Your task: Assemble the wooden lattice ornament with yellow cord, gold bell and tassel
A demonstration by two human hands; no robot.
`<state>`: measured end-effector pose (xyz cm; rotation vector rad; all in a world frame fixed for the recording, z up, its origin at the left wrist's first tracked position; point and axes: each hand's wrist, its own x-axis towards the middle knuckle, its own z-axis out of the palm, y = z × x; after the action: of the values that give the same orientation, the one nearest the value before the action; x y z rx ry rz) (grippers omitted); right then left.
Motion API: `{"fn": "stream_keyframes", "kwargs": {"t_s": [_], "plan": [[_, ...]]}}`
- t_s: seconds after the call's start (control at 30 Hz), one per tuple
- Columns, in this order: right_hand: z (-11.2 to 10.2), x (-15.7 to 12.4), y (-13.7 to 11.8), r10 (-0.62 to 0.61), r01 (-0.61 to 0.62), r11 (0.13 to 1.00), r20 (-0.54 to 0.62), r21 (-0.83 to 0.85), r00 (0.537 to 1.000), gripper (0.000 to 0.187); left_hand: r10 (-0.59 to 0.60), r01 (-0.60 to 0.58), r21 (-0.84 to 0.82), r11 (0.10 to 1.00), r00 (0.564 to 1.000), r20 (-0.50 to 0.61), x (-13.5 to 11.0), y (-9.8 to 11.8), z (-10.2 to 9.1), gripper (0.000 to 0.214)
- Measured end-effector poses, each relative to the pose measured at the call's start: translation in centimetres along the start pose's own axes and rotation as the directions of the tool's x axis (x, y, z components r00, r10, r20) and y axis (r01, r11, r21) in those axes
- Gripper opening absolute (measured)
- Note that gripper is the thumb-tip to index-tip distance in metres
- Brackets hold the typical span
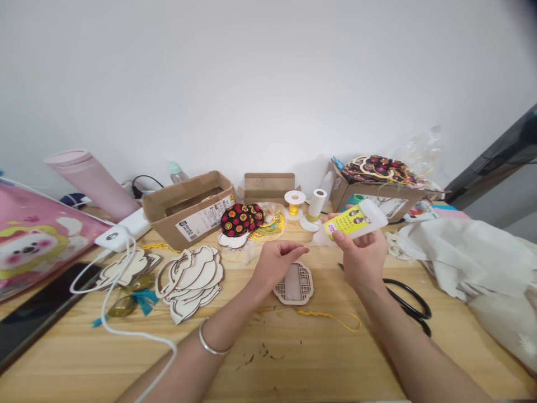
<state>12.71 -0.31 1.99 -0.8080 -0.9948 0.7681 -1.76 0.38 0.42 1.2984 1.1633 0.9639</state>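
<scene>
A white wall is rising behind a pale wooden table (268,369), whose far edge is crowded with a cardboard box (188,210), a spool of yellow thread (294,202) and a pile of dark patterned ornaments (237,220). Above the middle of the table, the person's right hand (364,257) is gripping a white plastic squeeze bottle (350,224) with a yellow label, its fingers wrapped closely around the body and its nozzle pointing left. The left hand (279,263) is hovering just beside the nozzle, its fingertips (302,250) pinched together; whether they have hold of anything thin is too small to tell. Below the hands, a carved wooden frame (294,282) is lying flat, not touched by either hand. To the left, a stack of wooden cutouts (191,282) is spreading near the left forearm, while black-handled scissors (406,302) are lying to the right, beneath the right forearm. A length of yellow cord (331,319) is curving across the near side, and bare wood with dark specks is leaving open room toward the near edge.
</scene>
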Motion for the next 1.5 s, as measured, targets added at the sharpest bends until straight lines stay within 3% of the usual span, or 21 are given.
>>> {"fn": "stream_keyframes", "kwargs": {"t_s": [0.37,1.5], "plan": [[-0.06,0.11,-0.21,-0.045,0.045,0.999,-0.016,-0.009,0.999,0.038,0.013,-0.013,0.02,1.0,1.0,0.021,-0.19,0.09,0.2,0.02],[-0.53,0.53,0.43,-0.02,0.019,0.999,-0.021,-0.049,1.0,0.034,0.081,-0.081,0.067,0.994,0.997,0.009,-0.12,-0.38,0.15,0.021]]}}
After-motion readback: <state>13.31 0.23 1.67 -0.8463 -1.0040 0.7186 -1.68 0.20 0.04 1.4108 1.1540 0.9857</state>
